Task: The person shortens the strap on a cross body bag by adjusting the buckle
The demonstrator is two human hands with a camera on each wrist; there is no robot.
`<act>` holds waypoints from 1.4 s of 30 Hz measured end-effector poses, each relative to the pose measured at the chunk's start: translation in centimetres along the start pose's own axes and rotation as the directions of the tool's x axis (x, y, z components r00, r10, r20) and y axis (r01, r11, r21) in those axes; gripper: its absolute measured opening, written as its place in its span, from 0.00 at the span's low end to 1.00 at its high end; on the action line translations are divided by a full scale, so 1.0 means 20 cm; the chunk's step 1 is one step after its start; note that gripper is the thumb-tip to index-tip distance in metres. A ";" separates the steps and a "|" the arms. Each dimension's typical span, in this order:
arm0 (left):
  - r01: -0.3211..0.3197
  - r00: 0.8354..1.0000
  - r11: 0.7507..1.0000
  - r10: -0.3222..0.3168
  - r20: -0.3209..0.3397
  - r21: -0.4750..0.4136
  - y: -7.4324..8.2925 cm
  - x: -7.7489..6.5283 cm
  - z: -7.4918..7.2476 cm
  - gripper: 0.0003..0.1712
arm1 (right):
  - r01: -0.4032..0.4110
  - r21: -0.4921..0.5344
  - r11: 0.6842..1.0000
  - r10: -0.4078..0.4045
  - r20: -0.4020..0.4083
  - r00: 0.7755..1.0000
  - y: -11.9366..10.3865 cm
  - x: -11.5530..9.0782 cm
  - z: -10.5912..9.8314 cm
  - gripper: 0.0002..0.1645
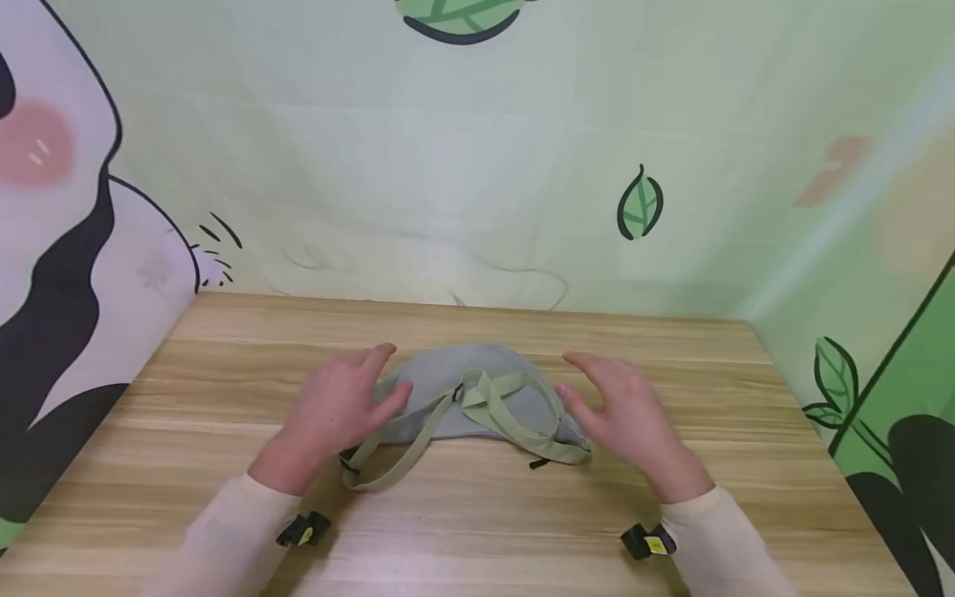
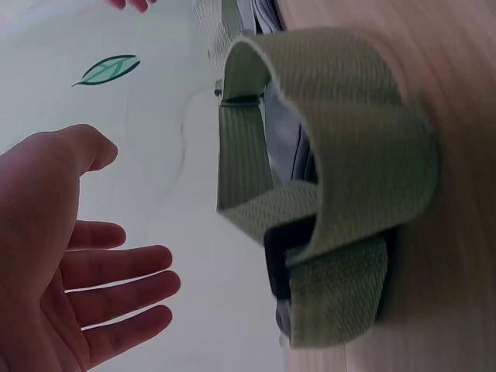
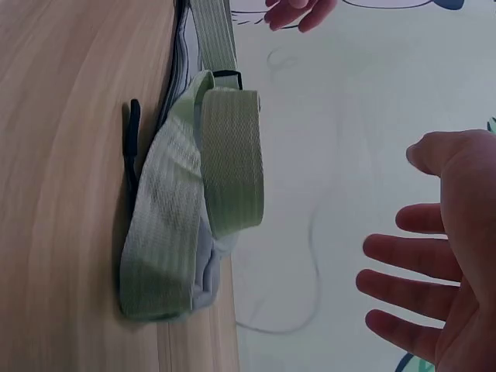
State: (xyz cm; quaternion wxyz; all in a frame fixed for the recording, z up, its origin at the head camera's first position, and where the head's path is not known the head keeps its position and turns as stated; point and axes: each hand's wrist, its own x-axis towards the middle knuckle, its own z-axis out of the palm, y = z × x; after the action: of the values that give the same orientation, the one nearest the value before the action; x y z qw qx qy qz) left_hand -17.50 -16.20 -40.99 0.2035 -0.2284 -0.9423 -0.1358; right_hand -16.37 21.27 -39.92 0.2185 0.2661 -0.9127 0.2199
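A grey waist bag [image 1: 433,369] lies flat on the wooden table, with a pale green webbing strap [image 1: 507,419] looped over it. My left hand [image 1: 336,406] hovers by the bag's left end, fingers spread and holding nothing. Beyond the right end my right hand [image 1: 625,405] is held the same way, thumb apart from the fingers. In the left wrist view the strap [image 2: 372,155] stands up in a loop beside a black slider buckle [image 2: 288,252]. A dark zipper pull [image 3: 133,128] hangs from the bag's near edge in the right wrist view.
The wooden table [image 1: 477,531] reaches back to a pale green wall cloth [image 1: 358,182] printed with leaves. A panda print [image 1: 149,249] covers the left side. Each wrist wears a small black camera mount, one on the left [image 1: 303,529] and one on the right [image 1: 647,542].
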 end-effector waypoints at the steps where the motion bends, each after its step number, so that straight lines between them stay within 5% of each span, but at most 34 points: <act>1: -0.005 1.000 1.000 0.005 -0.001 0.002 0.00 0.00 0.00 0.30 | -0.002 -0.003 1.000 0.002 0.007 1.000 -0.01 0.00 0.00 0.26; 16: 0.018 0.996 0.999 -0.015 0.090 -0.032 0.06 0.00 0.06 0.27 | 0.043 0.007 0.999 -0.043 0.041 0.998 -0.06 0.08 0.09 0.22; 42: -0.049 0.986 0.999 0.049 0.162 -0.003 0.17 0.08 0.17 0.24 | -0.009 0.037 0.999 0.002 0.176 0.984 -0.14 0.16 0.27 0.25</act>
State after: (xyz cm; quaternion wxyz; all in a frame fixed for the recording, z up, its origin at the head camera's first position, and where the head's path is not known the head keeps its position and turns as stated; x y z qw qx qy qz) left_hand -18.31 -11.59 -42.63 0.1298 -0.2618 -0.9498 -0.1115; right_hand -18.57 15.13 -41.78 0.1312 0.2862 -0.9249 0.2132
